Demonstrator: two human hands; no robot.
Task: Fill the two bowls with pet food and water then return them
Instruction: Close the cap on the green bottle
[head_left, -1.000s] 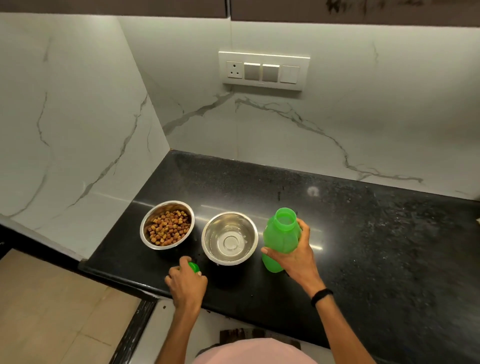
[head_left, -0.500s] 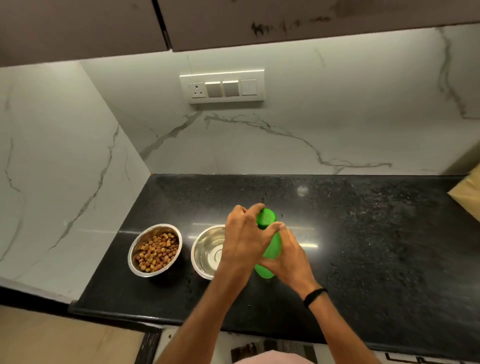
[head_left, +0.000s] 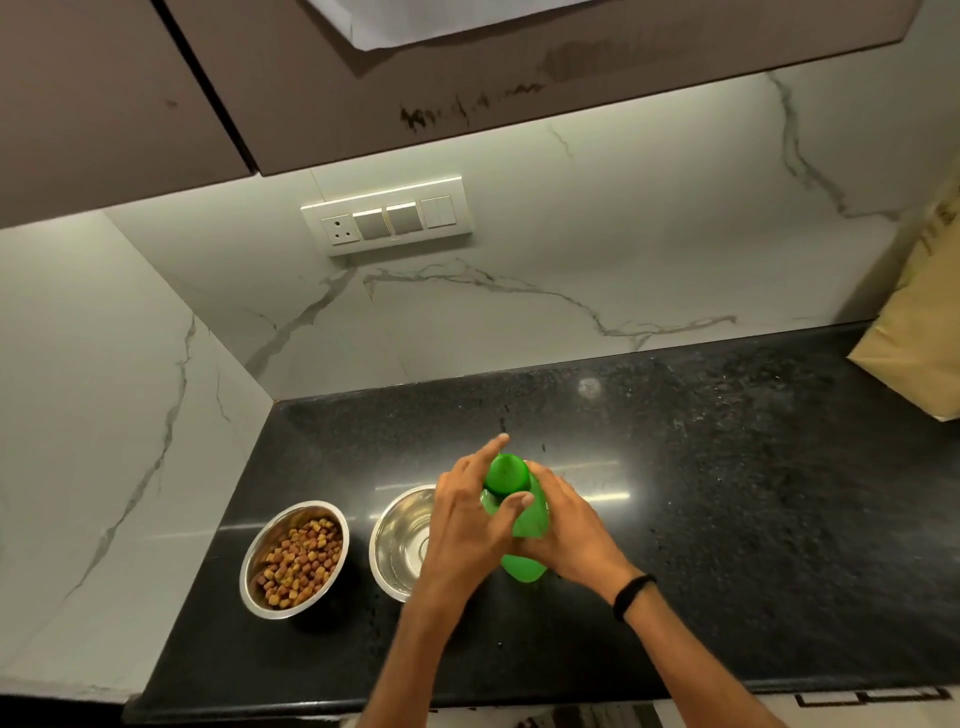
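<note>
A home kitchen: a black speckled stone bench (head_left: 727, 519) set into a corner of white marble-veined wall (head_left: 571, 270), brown cabinets (head_left: 363, 93) overhead, and a switch-and-socket plate (head_left: 387, 217) between them.

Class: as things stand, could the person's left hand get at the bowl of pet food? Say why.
Probably yes. The left hand grips the green bottle's cap, so it must let go first; the pet food bowl stands open to its left, with only the steel bowl between.
</note>
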